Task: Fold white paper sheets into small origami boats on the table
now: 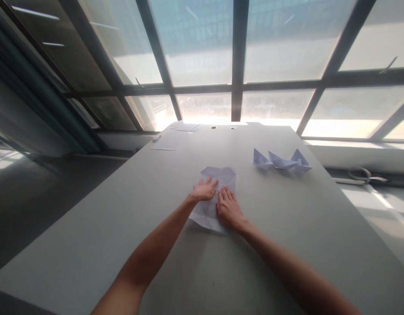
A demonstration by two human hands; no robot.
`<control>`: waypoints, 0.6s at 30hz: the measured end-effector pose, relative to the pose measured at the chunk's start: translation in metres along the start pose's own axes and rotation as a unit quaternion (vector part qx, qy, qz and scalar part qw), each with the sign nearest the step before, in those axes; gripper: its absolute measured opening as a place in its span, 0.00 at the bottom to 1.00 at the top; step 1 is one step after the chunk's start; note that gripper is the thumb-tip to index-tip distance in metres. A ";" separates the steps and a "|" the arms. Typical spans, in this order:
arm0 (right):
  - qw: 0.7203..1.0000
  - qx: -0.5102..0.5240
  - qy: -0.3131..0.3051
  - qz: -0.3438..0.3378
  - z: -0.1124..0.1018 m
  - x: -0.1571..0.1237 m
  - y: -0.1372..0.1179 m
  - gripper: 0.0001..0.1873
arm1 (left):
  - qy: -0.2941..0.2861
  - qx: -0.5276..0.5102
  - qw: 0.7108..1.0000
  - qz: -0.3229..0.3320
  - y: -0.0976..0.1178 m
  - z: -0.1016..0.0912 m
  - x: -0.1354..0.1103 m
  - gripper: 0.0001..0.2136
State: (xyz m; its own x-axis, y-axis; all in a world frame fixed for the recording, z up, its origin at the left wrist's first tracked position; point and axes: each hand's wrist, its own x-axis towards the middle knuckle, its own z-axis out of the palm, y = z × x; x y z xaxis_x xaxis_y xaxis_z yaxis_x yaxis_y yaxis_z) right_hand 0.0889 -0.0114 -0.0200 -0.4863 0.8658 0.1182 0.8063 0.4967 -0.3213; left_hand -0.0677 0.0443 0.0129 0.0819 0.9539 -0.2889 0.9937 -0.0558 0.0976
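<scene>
A white sheet of paper (221,177), partly folded with creased corners, lies on the grey table (123,218) in front of me. My left hand (204,190) rests flat on the sheet's left side, fingers stretched out and pointing right. Close beside it, my right hand (227,208) presses palm-down on the sheet's lower right part, fingers extended toward the far edge. Neither hand grips anything; both lie open on the paper.
Folded paper boats (280,161) stand in a row on the table to the right of the sheet. Loose flat sheets (170,141) lie at the far left corner. Two round holes (213,127) sit near the far edge. Large windows rise behind the table.
</scene>
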 end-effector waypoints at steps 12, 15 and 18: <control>1.000 0.000 0.006 -0.009 -0.001 -0.003 -0.005 0.42 | 0.157 0.028 0.987 0.006 0.002 0.004 0.044 0.26; 1.000 -0.003 0.012 -0.007 0.000 -0.003 -0.005 0.45 | 0.144 0.017 0.987 0.067 0.010 0.015 0.030 0.25; 1.000 -0.008 0.008 -0.015 0.002 0.000 0.002 0.40 | 0.175 0.009 0.983 0.052 0.014 0.026 0.022 0.24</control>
State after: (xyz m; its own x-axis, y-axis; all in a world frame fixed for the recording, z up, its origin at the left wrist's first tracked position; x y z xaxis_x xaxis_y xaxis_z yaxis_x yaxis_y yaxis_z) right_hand 0.0895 -0.0104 -0.0220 -0.5054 0.8511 0.1423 0.7964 0.5235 -0.3027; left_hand -0.0496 0.0566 -0.0165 0.1539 0.9857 0.0684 0.9829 -0.1598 0.0918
